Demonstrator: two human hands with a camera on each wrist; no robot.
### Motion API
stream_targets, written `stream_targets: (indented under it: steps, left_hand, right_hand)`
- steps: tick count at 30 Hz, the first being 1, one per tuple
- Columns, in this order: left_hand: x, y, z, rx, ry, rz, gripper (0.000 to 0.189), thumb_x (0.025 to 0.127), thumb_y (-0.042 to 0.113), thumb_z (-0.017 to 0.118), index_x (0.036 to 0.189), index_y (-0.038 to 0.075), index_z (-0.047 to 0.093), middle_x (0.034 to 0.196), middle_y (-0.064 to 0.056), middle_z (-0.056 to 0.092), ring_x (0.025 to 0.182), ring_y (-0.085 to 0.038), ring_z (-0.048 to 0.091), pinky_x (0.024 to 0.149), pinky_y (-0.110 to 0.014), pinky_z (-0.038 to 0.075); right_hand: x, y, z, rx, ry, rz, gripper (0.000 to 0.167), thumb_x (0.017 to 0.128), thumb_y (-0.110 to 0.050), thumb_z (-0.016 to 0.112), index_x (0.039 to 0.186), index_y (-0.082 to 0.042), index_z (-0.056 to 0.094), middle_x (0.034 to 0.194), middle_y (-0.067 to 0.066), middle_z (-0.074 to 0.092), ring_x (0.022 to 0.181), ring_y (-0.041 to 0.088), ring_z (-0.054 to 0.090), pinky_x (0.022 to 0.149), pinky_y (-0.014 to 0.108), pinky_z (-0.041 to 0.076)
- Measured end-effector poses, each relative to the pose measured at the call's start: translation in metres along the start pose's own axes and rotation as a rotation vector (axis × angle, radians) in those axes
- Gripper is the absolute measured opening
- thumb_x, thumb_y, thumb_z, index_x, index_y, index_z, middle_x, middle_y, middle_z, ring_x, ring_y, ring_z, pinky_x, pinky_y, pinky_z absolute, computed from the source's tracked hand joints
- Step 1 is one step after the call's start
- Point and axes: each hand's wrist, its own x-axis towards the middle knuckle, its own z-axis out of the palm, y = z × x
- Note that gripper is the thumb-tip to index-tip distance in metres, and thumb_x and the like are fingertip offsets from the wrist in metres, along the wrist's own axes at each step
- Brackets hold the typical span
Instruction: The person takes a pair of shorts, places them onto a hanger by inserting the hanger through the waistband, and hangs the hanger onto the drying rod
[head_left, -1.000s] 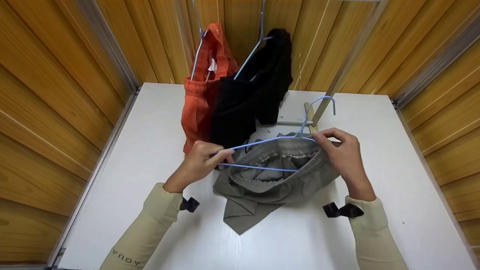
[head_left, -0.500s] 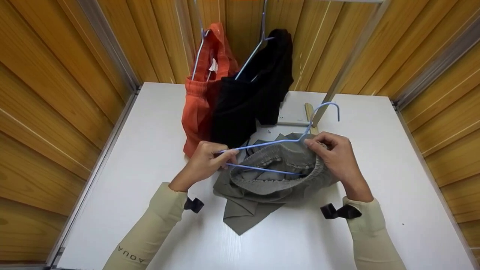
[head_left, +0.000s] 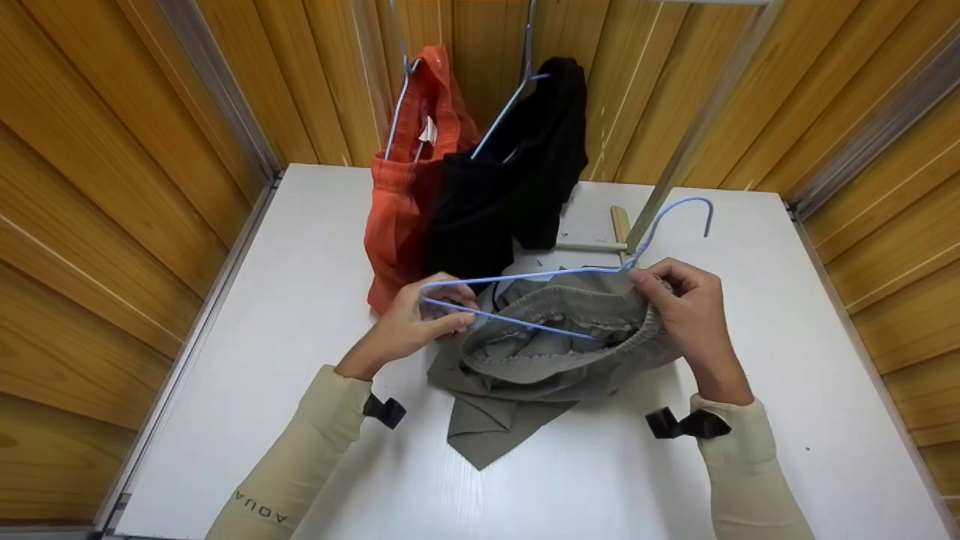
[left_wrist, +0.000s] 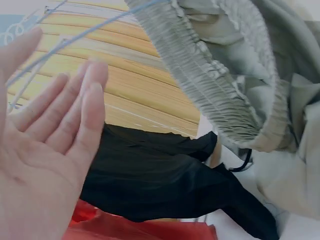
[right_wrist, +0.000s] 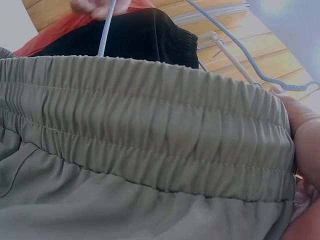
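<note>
A pair of grey-green elastic-waist shorts (head_left: 570, 379) lies bunched on the white table, waistband spread open. My right hand (head_left: 690, 326) pinches the right side of that waistband, thumb close beside the hanger's neck. The blue wire hanger (head_left: 540, 275) has its right end inside the waistband, hidden by cloth, while its hook points up and right. Its left end sticks out and rests in the crook of my left hand (head_left: 405, 322). In the left wrist view, the left hand's fingers (left_wrist: 60, 110) are extended, with the hanger wire crossing near the thumb.
Red shorts (head_left: 394, 217) and black shorts (head_left: 502, 202) hang on blue hangers behind my hands, near the wood-panelled back wall (head_left: 630, 97). A metal rack post (head_left: 686, 142) rises at the back right. The white tabletop (head_left: 247, 315) extends on both sides.
The hanger has shifted and turned, its hook now further right. My left fingers have loosened and its left end lies deeper in that hand. The right hand dipped left, then came back right.
</note>
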Motion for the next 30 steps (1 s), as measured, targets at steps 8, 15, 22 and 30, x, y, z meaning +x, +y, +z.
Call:
stream_targets:
  steps: [8,15,22,30]
  left_hand:
    - [0.004,-0.022,0.014,0.368,-0.001,-0.028,0.027,0.088,0.021,0.072,0.108,0.006,0.062,0.101,-0.008,0.068,0.084,-0.017,0.062,0.076,-0.032,0.054]
    - [0.006,-0.047,0.031,0.547,0.05,-0.121,0.036,0.088,0.023,0.071,0.115,0.003,0.059,0.106,-0.017,0.067,0.094,-0.031,0.065,0.083,-0.045,0.052]
    - [0.01,-0.062,0.044,0.643,0.053,-0.141,0.033,0.087,0.025,0.072,0.109,0.005,0.058,0.093,-0.009,0.063,0.086,-0.022,0.057,0.078,-0.039,0.047]
    - [0.01,-0.071,0.049,0.679,0.023,-0.153,0.024,0.088,0.017,0.07,0.106,0.008,0.058,0.096,-0.01,0.064,0.09,-0.027,0.06,0.078,-0.045,0.048]
  right_hand:
    - [0.001,0.002,-0.002,0.019,0.035,-0.012,0.02,0.089,-0.015,0.069,0.082,0.004,0.069,0.065,-0.009,0.059,0.06,0.006,0.046,0.055,0.022,0.036]
    - [0.001,0.001,-0.003,0.037,0.056,-0.018,0.018,0.089,-0.013,0.069,0.082,0.003,0.07,0.065,-0.009,0.061,0.059,0.005,0.047,0.054,0.021,0.036]
    - [-0.001,-0.001,-0.004,0.101,0.081,-0.008,0.018,0.089,-0.01,0.068,0.083,0.007,0.069,0.066,-0.005,0.061,0.058,0.008,0.046,0.054,0.022,0.035]
    - [-0.002,-0.002,-0.006,0.201,0.095,0.007,0.019,0.089,-0.01,0.068,0.081,0.008,0.067,0.067,-0.002,0.061,0.061,0.008,0.049,0.056,0.021,0.037]
